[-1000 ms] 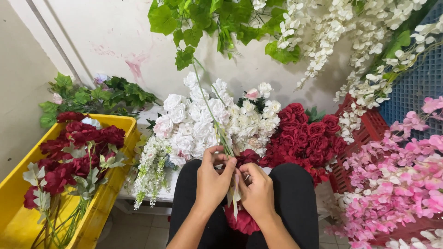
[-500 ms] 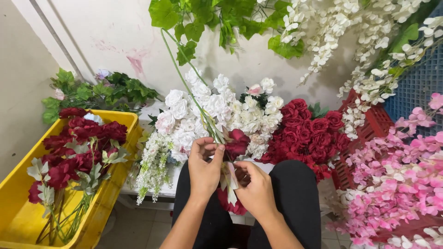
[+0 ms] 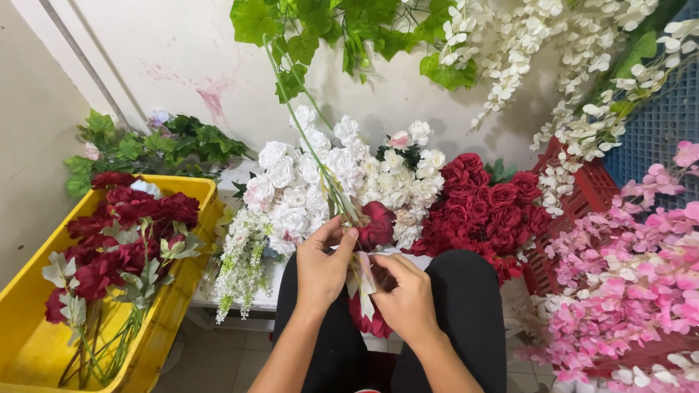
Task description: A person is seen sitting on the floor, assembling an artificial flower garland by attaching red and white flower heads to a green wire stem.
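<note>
My left hand (image 3: 322,266) grips the base of a long thin green stem (image 3: 306,138) that rises to the upper left, right beside a dark red artificial rose head (image 3: 377,224). My right hand (image 3: 405,295) is closed on the pale leaves and paper tag (image 3: 362,280) hanging below the rose. Another red flower (image 3: 371,322) lies between my knees, partly hidden by my hands. Both hands sit over my lap in black trousers (image 3: 466,306).
A yellow crate (image 3: 33,342) at the left holds red roses with grey-green leaves. White roses (image 3: 291,189) and red roses (image 3: 488,204) are piled ahead. Pink blossoms (image 3: 626,276) and a red crate (image 3: 582,182) fill the right. Green vines and white blossoms hang overhead.
My hands have lifted the red rose up from my lap toward the piles, and the long green stem now stands higher and leans further to the upper left.
</note>
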